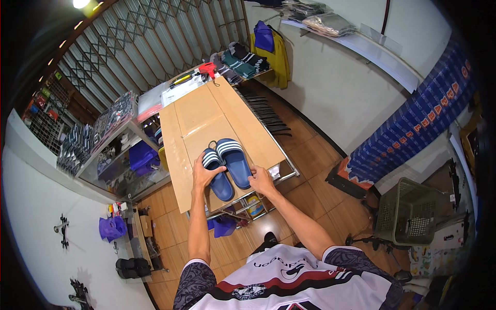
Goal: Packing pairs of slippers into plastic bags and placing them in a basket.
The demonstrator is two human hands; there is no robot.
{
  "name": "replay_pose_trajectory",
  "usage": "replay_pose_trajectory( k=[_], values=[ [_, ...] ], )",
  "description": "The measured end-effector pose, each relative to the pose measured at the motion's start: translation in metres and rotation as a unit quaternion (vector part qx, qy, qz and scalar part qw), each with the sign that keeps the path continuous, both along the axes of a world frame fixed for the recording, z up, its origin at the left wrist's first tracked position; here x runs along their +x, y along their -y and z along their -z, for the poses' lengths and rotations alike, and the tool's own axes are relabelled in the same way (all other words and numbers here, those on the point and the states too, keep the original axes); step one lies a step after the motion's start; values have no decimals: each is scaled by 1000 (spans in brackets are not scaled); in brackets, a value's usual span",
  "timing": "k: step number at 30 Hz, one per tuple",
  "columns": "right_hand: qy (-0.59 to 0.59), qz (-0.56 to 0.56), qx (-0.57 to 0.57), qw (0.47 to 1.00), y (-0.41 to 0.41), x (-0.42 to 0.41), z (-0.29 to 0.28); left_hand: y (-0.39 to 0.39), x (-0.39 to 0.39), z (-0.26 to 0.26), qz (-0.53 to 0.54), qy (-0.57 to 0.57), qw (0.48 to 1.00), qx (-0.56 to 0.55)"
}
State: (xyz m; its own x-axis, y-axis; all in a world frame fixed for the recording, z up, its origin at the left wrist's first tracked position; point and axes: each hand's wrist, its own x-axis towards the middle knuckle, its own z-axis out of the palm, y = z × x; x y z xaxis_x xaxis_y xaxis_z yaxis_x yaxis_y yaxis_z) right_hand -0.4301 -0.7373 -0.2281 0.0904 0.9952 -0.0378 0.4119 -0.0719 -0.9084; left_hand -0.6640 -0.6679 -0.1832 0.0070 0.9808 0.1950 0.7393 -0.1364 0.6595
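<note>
A pair of navy slide sandals with white stripes across the straps lies side by side on a cardboard-covered table (197, 110). My left hand (203, 172) grips the left slide (221, 189) at its strap, thumb over the inner side and fingers along the outer edge. The right slide (237, 164) rests beside it, set slightly farther up the table. My right hand (261, 179) pinches the outer edge of that slide near the heel. A thin dark loop (212, 144) shows at the toe end, between the two straps.
At the table's far end are a red tool (208, 70), a yellow-and-black cutter (181, 80) and folded striped socks (244, 66). A glass display case (124, 155) stands at left. Black hangers (265, 110) line the table's right side. A green basket (407, 213) is at lower right.
</note>
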Motion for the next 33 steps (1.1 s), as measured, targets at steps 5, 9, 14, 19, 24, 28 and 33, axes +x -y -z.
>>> replay_pose_trajectory(
  k=[5,9,14,19,24,28,33],
  values=[
    [-88,13,38,995,30,20,1,38,38,-9,-34,77,993,82],
    [-87,31,82,992,74,62,-14,67,80,-12,-19,101,987,123],
    [-131,76,85,985,139,127,-24,107,152,-35,3,139,984,112],
    [-138,178,86,971,206,190,-26,141,246,-28,1,121,991,56],
    [-85,276,99,952,281,262,-8,193,347,-5,80,168,982,-40],
    [-111,342,67,931,347,305,2,232,419,23,175,173,968,-43],
    [-156,479,57,862,418,346,12,274,502,41,336,199,909,-143]
  ],
)
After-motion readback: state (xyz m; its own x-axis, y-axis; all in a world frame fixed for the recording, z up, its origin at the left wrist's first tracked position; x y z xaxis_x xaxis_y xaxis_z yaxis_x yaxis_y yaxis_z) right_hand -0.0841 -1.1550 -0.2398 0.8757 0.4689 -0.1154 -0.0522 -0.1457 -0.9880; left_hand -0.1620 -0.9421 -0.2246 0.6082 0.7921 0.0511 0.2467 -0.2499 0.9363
